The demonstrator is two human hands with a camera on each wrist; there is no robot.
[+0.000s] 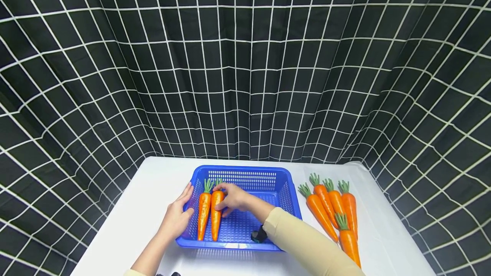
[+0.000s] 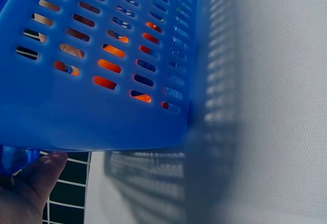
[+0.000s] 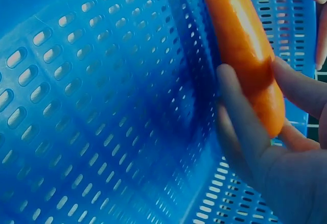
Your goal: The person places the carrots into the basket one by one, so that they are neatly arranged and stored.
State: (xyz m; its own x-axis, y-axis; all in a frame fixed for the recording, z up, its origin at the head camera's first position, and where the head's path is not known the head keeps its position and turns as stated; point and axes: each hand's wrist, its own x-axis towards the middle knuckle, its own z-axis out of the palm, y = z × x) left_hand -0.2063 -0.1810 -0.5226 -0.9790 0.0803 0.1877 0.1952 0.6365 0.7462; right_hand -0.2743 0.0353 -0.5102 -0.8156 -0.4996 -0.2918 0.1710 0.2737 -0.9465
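Note:
My right hand (image 1: 235, 197) reaches into the blue plastic basket (image 1: 245, 246) and pinches a carrot (image 1: 216, 225) between thumb and fingers. That carrot lies lengthwise, green top toward the far side; in the right wrist view the fingers straddle the thick end of the carrot (image 3: 245, 35). Just left of it, another carrot (image 1: 204, 212) lies parallel along the basket's left side. My left hand (image 1: 177, 215) holds the basket's left rim, thumb over the edge and fingers along the rim. In the left wrist view, orange shows through the slots of the basket wall (image 2: 92, 112).
Several more carrots (image 1: 319, 212) with green tops lie in a loose group on the white table (image 1: 126, 229), right of the basket. A black curtain with a white grid (image 1: 238, 63) surrounds the table at the back and sides. A small black device (image 1: 258, 236) sits by my right wrist.

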